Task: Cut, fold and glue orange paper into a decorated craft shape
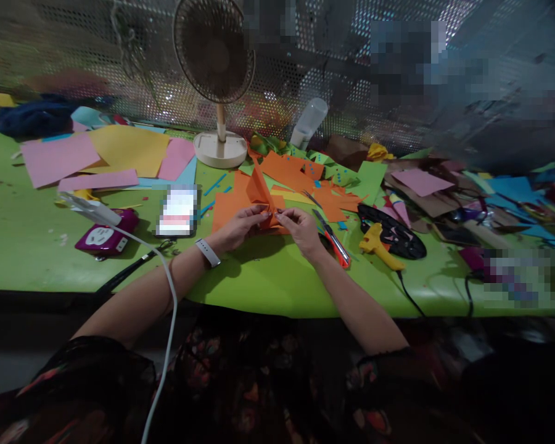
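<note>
A folded orange paper piece (260, 185) stands up between my hands over the green table. My left hand (246, 226) pinches its lower left part, and a pale band circles that wrist. From the right, my right hand (300, 228) grips the lower edge of the same piece, its fingertips close to those of my left hand. Flat orange sheets (224, 206) lie beneath and behind. A red utility knife (335, 243) rests just right of my right hand, beside scissors partly hidden there.
A fan (219, 150) stands behind the papers. To the left are a phone (178, 211), a purple power socket (108, 234) and a white cable crossing my left forearm. A yellow glue gun (382, 246) lies on a black tray at right. Paper scraps cover the back.
</note>
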`<control>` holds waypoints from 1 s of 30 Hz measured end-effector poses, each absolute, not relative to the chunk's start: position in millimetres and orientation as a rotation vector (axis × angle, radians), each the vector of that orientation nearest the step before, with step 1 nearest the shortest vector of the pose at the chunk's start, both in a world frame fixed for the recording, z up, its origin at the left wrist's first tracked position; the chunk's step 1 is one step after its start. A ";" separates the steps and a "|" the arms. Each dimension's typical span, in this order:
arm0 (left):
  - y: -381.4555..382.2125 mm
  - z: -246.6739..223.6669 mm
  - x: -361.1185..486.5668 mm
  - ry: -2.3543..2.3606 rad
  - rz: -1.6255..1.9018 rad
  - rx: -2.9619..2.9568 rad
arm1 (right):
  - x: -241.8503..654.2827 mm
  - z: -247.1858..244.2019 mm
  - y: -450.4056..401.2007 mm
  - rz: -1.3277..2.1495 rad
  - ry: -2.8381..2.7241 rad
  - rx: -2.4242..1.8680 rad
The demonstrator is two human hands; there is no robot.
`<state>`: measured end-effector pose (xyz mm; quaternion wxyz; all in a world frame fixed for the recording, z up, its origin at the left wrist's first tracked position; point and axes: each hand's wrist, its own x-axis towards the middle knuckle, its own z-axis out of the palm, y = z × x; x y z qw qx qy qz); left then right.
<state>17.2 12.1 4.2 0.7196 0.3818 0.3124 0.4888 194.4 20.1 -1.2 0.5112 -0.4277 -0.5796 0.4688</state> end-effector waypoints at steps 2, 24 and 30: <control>12.1 4.5 17.0 0.705 1.072 0.844 | 194.6 -1.4 20.2 1.125 -1.402 -1.040; 10.6 7.1 17.9 0.753 1.067 0.858 | 193.9 0.2 19.2 1.120 -1.404 -1.032; 11.7 6.1 17.9 0.722 1.068 0.834 | 194.0 -0.5 19.6 1.116 -1.420 -1.058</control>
